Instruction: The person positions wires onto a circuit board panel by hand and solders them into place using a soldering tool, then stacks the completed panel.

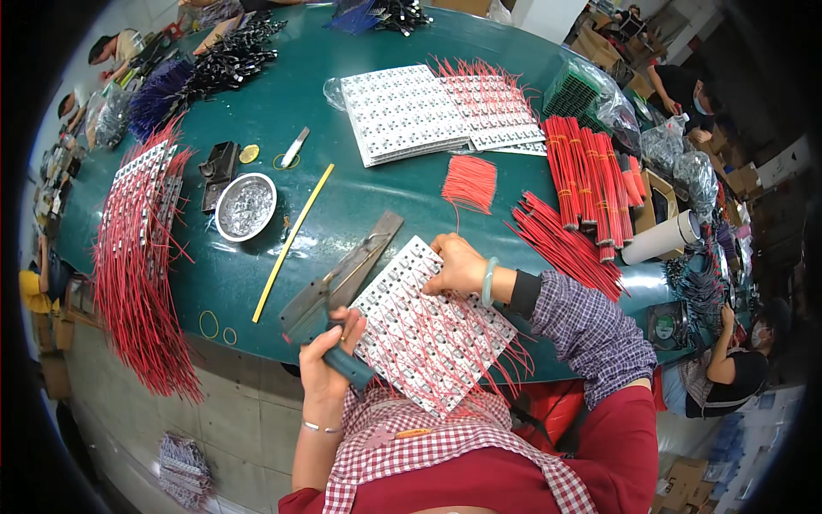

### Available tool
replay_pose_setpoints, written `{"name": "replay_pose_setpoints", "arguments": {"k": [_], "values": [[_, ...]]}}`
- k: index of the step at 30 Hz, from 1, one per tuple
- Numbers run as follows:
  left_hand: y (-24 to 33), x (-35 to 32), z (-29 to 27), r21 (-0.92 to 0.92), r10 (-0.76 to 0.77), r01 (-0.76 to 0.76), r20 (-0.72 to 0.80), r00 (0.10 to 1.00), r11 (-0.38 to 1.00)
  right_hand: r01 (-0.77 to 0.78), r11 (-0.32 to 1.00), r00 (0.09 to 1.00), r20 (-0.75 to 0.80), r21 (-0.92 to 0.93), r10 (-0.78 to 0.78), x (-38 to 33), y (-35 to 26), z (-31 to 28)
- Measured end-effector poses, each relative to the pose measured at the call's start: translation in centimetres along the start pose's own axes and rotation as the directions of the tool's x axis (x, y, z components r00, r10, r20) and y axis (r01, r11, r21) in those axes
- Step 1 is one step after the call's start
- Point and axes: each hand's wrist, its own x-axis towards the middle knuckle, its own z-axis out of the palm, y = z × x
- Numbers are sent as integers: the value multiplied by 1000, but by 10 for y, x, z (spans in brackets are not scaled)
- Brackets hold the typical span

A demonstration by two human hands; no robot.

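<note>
- Head view: the board (428, 330), a white panel of small circuit pieces with thin red wires, lies tilted at the near table (360, 154) edge, its long axis running from lower left to upper right, overhanging toward the person's lap.
- The left hand (330, 355) is closed in a fist round the dark handle of the cutter (342, 278), a grey hinged blade lying just left of the board and parallel to its left edge.
- The right hand (458, 265) rests flat on the board's far corner, fingers bent and pressing down, gripping nothing that I can tell.
- The board lies between both hands; the right is on it, the left just beside.
- Loose red wires (569, 244) lie right of it; a metal bowl (246, 206) and yellow strip (291, 244) lie left.
</note>
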Motion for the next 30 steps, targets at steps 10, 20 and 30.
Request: {"name": "replay_pose_setpoints", "arguments": {"k": [10,20,30], "values": [[33,42,5,-169,137,-134,9,990,976,97,888,995,-30,449,-93,-50,-6,-100],[46,39,-16,-172,202,-204,-28,979,964,584,-334,795,-439,739,418,68,123,-213],[50,29,-28,-115,227,-243,-137,964,963,793,-582,610,-257,182,750,247,110,-163]]}}
